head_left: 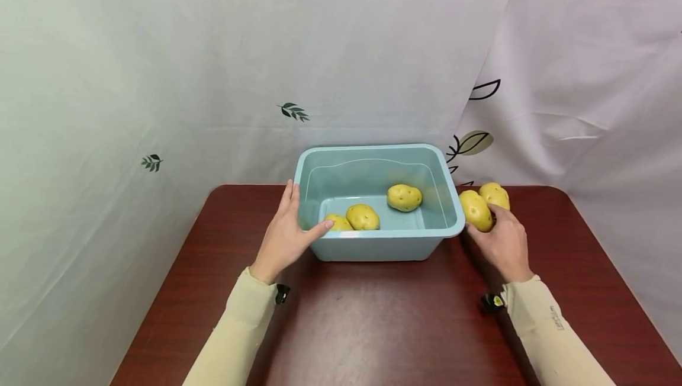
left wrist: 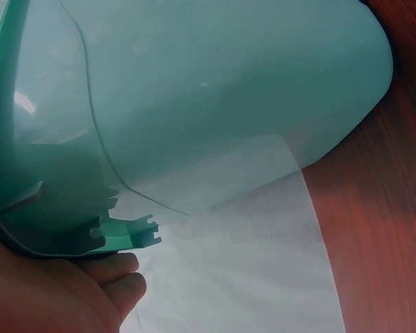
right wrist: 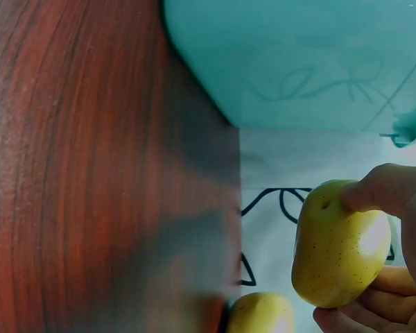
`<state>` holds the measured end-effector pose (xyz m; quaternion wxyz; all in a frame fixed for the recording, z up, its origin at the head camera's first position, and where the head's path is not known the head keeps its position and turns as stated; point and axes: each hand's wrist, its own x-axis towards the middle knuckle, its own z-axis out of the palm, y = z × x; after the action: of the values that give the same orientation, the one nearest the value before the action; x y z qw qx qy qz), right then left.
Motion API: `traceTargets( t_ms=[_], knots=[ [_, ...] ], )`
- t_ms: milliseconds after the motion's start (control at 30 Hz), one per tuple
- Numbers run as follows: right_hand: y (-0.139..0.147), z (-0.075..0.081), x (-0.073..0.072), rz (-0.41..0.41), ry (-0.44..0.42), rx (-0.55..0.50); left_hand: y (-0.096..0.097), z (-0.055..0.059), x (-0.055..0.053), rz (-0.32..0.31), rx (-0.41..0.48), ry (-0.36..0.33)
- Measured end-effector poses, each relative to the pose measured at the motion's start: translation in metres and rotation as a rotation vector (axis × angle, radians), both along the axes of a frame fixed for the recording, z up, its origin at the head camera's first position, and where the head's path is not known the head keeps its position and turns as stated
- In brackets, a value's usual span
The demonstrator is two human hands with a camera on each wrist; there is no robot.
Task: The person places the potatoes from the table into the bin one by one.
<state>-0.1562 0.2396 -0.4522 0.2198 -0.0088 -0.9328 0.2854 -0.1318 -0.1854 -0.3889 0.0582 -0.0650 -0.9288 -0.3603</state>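
Observation:
In the head view a light blue plastic bin (head_left: 373, 250) stands at the back of the table, with one potato (head_left: 404, 198) toward its right and two more potatoes (head_left: 363, 217) at its front left. My left hand (head_left: 285, 238) rests at the bin's front left corner, fingers straight along the outside and thumb across the front rim. To the right of the bin, my right hand (head_left: 503, 241) grips a yellow potato (right wrist: 338, 250) between thumb and fingers, raised near the rim. Just behind it another potato (head_left: 495, 194) sits, partly covered by the held one.
A dark red wooden table (head_left: 362, 321) extends in front of the bin. White cloth (head_left: 373, 54) with leaf prints hangs close behind the bin and along both sides. Each wrist wears a small black device (head_left: 492, 302).

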Motion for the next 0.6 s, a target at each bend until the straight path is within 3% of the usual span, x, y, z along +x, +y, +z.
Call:
traceTargets(
  t_ms=[267,600],
  knots=[
    [-0.002,0.009,0.008,-0.007,0.009,-0.018,0.000,-0.001,-0.001,0.003,-0.003,0.008],
    [-0.005,0.020,0.013,0.017,0.118,-0.020,-0.001,-0.001,0.000,0.004,-0.001,0.009]
  ],
)
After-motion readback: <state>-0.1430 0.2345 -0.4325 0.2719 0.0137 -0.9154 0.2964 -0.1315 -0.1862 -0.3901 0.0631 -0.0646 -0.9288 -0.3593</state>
